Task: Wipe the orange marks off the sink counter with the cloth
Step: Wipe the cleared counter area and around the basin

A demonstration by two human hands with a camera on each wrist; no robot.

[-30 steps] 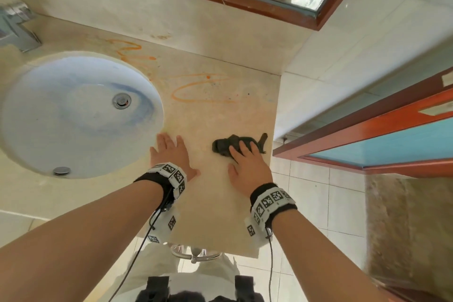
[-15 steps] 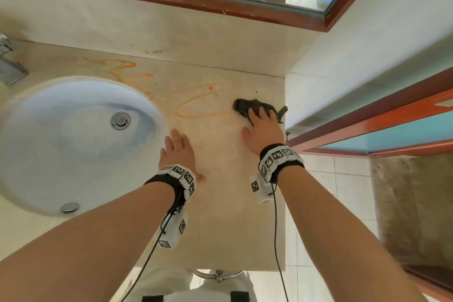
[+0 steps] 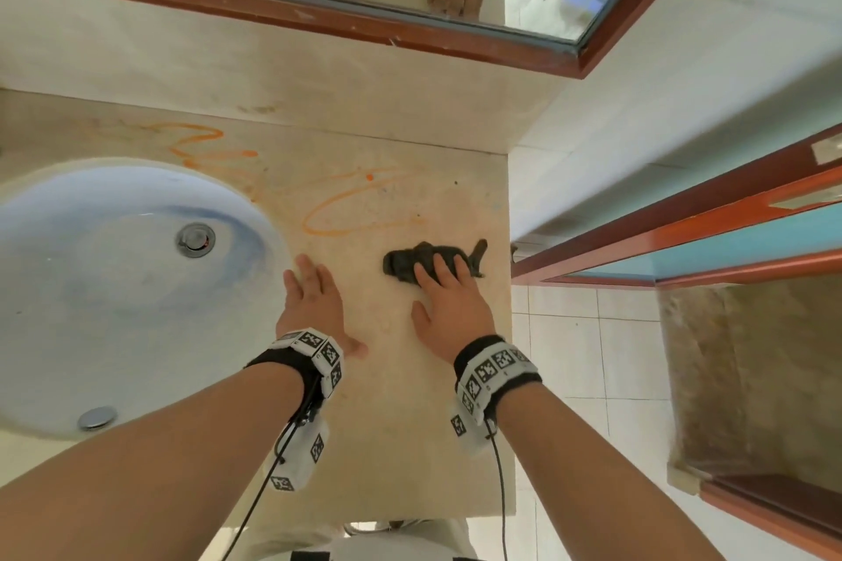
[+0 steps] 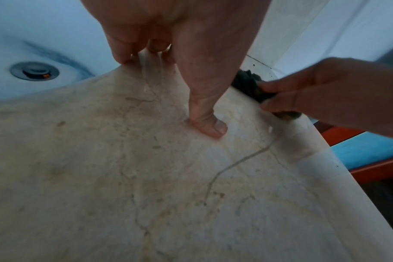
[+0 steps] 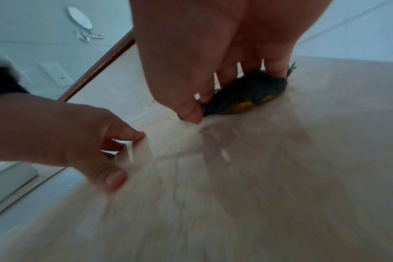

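The dark cloth (image 3: 403, 262) lies bunched on the beige stone counter (image 3: 401, 424), near its right edge. My right hand (image 3: 449, 292) presses down on it with straight, spread fingers. The right wrist view shows the cloth (image 5: 251, 94) with an orange stain along its lower edge. An orange looping mark (image 3: 346, 214) lies just beyond and left of the cloth. A second orange squiggle (image 3: 205, 146) runs behind the sink. My left hand (image 3: 312, 296) rests flat on the counter beside the basin, holding nothing; its thumb (image 4: 210, 127) touches the stone.
A round white sink basin (image 3: 114, 287) with a metal drain (image 3: 196, 240) fills the left. A wood-framed mirror (image 3: 410, 32) hangs above the backsplash. The counter ends at a drop to tiled floor (image 3: 569, 333) on the right, by a wooden door frame (image 3: 683, 241).
My right hand slid the cloth away to the orange loop's right end, then pulled it back toward me. The left hand stayed flat beside the basin.
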